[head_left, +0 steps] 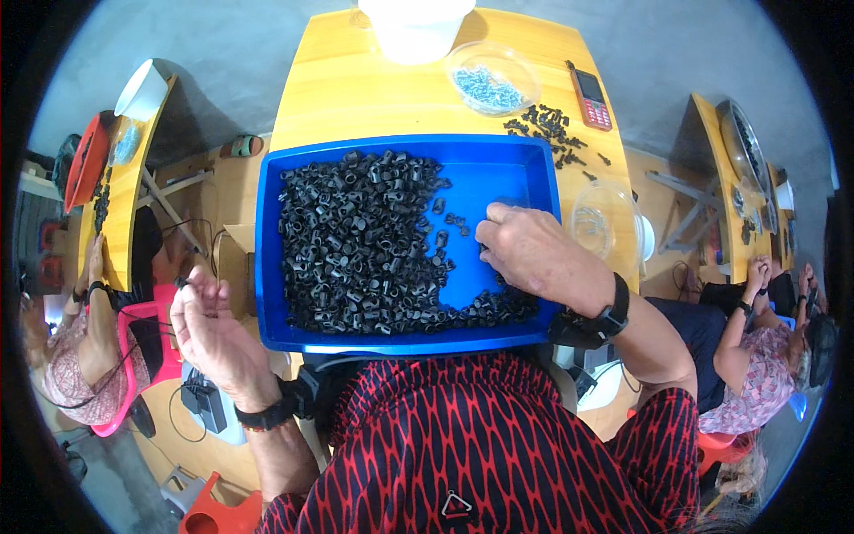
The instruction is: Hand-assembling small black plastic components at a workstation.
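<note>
A blue rectangular tray (405,342) stands before me, heaped on its left side with small black plastic caps (356,240). A few loose caps lie scattered across its middle, and more lie along its front edge. Over the right part of the tray is my right hand (538,254), its fingers curled down and pinched together; whatever is between them is hidden. Left of the tray, raised off the table, my left hand (213,325) pinches a small black plastic piece (182,283) at its fingertips. Both wrists carry black bands.
On the yellow table (356,89) behind the tray are a white tub (414,36), a transparent bowl of bluish screws (487,87), black pieces (551,129) and a red phone (591,98). Another transparent container (605,222) stands right. People work at tables on both sides.
</note>
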The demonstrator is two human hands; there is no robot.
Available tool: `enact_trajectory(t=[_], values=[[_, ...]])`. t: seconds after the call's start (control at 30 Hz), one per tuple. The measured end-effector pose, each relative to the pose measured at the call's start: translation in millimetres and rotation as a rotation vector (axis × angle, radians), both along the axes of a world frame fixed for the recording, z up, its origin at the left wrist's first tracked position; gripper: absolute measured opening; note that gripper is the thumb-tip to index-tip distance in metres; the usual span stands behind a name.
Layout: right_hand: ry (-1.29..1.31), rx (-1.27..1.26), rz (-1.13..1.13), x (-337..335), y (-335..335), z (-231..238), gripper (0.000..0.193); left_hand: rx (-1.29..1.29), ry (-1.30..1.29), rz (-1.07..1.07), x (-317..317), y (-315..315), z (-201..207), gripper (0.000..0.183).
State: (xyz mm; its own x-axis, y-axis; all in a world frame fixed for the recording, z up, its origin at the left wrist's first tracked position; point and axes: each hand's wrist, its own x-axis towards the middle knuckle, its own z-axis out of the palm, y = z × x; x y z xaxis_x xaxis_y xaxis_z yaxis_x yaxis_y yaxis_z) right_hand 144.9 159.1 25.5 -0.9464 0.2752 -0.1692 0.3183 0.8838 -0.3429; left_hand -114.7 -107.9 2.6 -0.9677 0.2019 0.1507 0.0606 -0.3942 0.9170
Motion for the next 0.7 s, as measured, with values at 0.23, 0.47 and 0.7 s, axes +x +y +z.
enact_trajectory(t=[0.23,0.47,0.7], values=[[0.14,-0.205,-0.073,2.4,-0.3,0.3,0.017,-0.106,-0.493,0.143,-52.0,-45.9,-58.4,0.058],[0.427,-0.508,-0.228,7.7,-7.4,2.8,0.014,-0.256,-0.039,0.211,-36.9,-23.8,-30.6,0.037],[0.605,-0.583,-0.232,2.2,-27.7,12.8,0.014,-0.21,0.174,-0.608,34.3,21.6,30.6,0.022]])
